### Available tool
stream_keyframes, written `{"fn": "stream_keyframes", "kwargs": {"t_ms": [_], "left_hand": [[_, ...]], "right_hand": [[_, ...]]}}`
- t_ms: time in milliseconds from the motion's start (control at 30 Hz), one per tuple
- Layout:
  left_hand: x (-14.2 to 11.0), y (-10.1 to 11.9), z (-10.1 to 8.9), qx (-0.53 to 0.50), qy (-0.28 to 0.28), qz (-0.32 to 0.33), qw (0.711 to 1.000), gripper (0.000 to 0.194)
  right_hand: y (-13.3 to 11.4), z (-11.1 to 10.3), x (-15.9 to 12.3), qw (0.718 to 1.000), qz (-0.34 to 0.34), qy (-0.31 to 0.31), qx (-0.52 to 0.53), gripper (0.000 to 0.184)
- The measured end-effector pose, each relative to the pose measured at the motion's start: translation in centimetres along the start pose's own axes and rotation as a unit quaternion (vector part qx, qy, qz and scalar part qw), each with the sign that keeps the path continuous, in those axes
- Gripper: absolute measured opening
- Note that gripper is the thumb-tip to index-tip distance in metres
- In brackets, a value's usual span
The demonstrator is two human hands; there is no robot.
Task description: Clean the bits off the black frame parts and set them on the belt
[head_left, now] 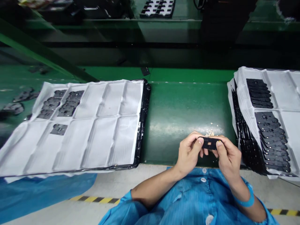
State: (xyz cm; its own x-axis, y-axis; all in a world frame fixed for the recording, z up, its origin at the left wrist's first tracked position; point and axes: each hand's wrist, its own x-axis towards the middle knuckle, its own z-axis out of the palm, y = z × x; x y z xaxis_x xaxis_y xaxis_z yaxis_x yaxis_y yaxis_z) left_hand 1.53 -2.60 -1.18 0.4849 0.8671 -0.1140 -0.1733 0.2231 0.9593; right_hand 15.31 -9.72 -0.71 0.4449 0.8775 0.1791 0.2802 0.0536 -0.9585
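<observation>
Between my two hands is a small flat black plastic part [212, 143] with a square opening in its middle. My left hand [191, 150] pinches its left end, thumb on top and fingers behind. At the other end, my right hand [228, 154] grips it the same way, its thumb beside a small yellow spot. The part hangs just above the front of the green table [178, 115]. Pale crumbs or scraps [211, 132] lie on the tabletop right behind my hands.
To the left, a white-lined compartment tray [110, 118] holds several dark parts [71, 103]. Stacked trays [248, 134] on the right carry rows of black parts [274, 142]. A lone black piece [145, 71] lies at the back. A green post [47, 56] slants across the upper left.
</observation>
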Motion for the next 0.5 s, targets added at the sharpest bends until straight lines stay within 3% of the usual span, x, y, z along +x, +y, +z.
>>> {"fn": "stream_keyframes", "kwargs": {"t_ms": [200,333,500], "left_hand": [[-0.5,-0.1,0.0,0.024,-0.002,0.051,0.998,0.036],[-0.6,0.1,-0.1,0.040,-0.002,0.080,0.996,0.032],[-0.4,0.4,-0.5,-0.028,-0.027,-0.007,0.999,0.038]], "right_hand": [[0.0,0.0,0.1,1.000,0.006,0.018,0.008,0.027],[0.5,0.0,0.1,0.997,0.061,0.020,0.043,0.031],[1.3,-0.5,-0.4,0.982,0.151,-0.036,0.111,0.030]]}}
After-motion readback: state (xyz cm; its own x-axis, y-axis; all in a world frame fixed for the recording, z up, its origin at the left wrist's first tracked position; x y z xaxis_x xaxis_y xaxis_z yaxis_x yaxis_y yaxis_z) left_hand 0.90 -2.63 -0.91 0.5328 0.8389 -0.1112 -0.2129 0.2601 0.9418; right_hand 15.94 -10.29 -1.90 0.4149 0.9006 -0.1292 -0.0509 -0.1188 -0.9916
